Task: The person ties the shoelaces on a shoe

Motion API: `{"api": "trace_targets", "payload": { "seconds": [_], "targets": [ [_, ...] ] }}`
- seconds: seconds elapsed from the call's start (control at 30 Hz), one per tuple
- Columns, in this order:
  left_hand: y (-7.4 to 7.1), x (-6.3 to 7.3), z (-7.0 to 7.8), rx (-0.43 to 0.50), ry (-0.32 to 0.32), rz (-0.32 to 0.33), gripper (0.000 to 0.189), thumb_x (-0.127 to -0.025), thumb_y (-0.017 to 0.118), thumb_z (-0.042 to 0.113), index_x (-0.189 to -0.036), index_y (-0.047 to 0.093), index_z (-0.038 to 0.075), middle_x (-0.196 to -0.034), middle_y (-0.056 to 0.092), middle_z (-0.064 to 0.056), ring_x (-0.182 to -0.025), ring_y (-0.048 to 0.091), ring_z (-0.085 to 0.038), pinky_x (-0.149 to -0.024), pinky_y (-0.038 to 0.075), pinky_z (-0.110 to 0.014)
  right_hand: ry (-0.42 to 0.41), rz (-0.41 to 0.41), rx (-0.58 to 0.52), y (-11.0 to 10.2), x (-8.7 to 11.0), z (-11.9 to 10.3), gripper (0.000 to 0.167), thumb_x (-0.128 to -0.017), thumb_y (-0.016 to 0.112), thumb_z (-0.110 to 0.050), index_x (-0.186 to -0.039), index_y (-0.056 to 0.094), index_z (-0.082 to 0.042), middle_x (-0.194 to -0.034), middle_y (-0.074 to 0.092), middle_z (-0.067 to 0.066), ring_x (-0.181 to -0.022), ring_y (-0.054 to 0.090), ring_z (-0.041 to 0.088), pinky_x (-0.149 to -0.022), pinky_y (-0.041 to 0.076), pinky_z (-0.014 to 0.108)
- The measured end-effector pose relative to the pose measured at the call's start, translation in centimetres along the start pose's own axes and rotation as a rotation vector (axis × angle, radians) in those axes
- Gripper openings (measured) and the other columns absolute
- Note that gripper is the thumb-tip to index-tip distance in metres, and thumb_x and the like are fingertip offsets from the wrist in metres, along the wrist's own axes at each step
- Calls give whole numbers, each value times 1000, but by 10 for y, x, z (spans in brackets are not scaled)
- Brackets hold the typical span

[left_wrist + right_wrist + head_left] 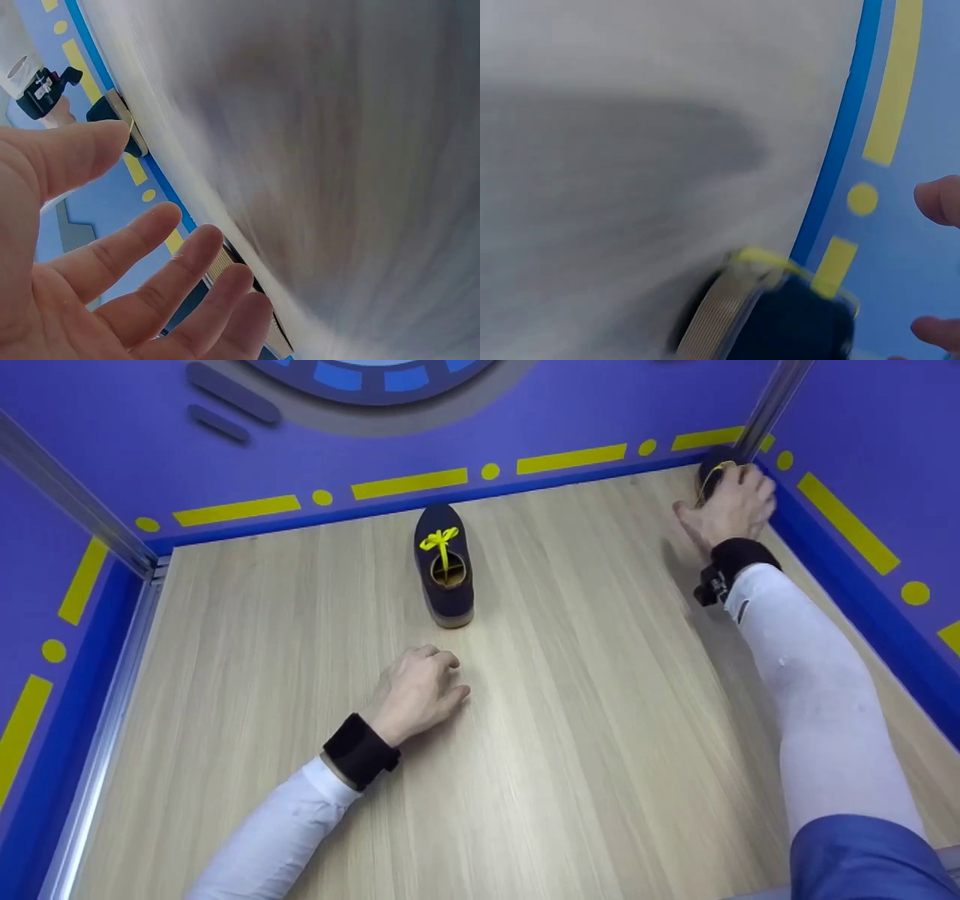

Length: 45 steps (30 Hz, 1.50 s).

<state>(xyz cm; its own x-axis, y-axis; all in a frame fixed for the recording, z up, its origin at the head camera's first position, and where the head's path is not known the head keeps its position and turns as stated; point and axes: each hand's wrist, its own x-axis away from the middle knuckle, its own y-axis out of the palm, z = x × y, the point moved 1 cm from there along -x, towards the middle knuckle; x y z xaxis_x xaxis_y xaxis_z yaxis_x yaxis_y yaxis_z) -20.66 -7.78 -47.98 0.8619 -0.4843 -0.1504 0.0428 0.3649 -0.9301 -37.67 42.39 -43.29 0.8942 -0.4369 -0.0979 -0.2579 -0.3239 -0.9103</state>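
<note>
A dark shoe (464,587) with a yellow lace tied in a bow stands upright near the back wall, its toe toward the wall. Just in front of its heel hovers my left hand (416,690), fingers loosely bent and holding nothing. In the far right corner, my right hand (733,510) reaches over a second dark shoe (716,461) and partly hides it. The right wrist view shows this shoe (787,322) with its ribbed sole edge and a loose yellow lace (761,257); the visible fingertips (939,201) are spread and apart from it.
Both shoes stand on a wood-grain table (570,720). Purple-blue walls with yellow dashes (409,484) close in its back and sides. A metal rail (112,720) runs along the left edge.
</note>
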Motion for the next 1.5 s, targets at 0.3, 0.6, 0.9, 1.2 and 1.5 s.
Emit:
{"api": "trace_targets", "payload": {
  "seconds": [0.3, 0.6, 0.9, 1.2, 1.5],
  "targets": [
    [-6, 5, -3, -7, 21, 31, 34, -90, 82, 33, -112, 76, 8, -97, 71, -7, -87, 69, -26, -74, 58, -45, 285, -152, -104, -9, -10, 29, 127, -87, 61, -74, -166, -8, -2, -173, -2, 31, -160, 9, 50, -130, 20, 61],
    [1, 9, 1, 34, 27, 44, 29, -88, 83, 23, -111, 76, 7, -100, 72, -8, -89, 72, -27, -75, 60, -46, 334, -161, -201, 4, -15, 34, 119, -90, 61, -66, -165, -1, 3, -171, 14, 30, -159, 24, 42, -132, 23, 47],
    [3, 12, -1, -10, -10, 12, 31, -89, 82, 30, -112, 77, 11, -103, 74, -7, -95, 72, -29, -77, 60, -47, 380, -183, -234, 19, -20, 39, 120, -89, 61, -68, -165, -4, -2, -170, 21, 30, -157, 30, 42, -130, 26, 49],
    [5, 0, 3, 2, -6, 20, 32, -90, 80, 35, -111, 77, 10, -99, 72, -5, -92, 71, -27, -75, 59, -46, 359, -142, -203, 11, -24, 56, 112, -91, 55, -67, -166, 4, -3, -169, 26, 30, -154, 35, 44, -128, 30, 52],
    [5, -2, 2, -4, -26, 5, 34, -90, 79, 37, -113, 77, 12, -104, 73, -5, -97, 71, -29, -75, 60, -47, 327, -101, -158, 14, -21, 48, 108, -91, 54, -71, -166, 14, -4, -167, 31, 29, -152, 39, 46, -124, 36, 56]
  ]
}}
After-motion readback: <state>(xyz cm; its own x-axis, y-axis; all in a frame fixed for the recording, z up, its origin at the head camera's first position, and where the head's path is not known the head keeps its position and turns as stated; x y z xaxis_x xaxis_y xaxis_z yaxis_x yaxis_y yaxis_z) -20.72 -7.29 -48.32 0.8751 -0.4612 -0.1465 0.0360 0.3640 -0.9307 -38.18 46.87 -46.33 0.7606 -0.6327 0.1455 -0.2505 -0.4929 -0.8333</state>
